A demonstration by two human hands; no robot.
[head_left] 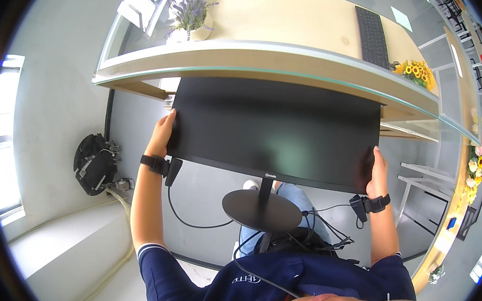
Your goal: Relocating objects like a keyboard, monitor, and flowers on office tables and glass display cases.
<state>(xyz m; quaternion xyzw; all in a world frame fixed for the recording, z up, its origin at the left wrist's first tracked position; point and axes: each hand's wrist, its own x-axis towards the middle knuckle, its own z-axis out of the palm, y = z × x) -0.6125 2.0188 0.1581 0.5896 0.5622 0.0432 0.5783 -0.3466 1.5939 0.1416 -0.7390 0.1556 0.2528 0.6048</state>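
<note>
A wide black computer monitor (275, 123) is held in front of my body, screen facing up toward me. My left hand (162, 132) grips its left edge, the thumb lying along the side. On the opposite edge my right hand (377, 171) is closed in the same way, lower in the view. The fingers beneath the monitor are hidden. From its lower edge a short neck leads to a round black base (262, 209), which hangs over my lap. The monitor's far edge is hidden by the desk's glass-edged front.
Beyond the monitor is a pale wooden desk (276, 14) with a black keyboard (373, 38), a sunflower bunch (417, 75) and a potted lavender plant (189, 11). A black backpack (94, 163) is by the left wall. Cables (313, 226) gather at my waist.
</note>
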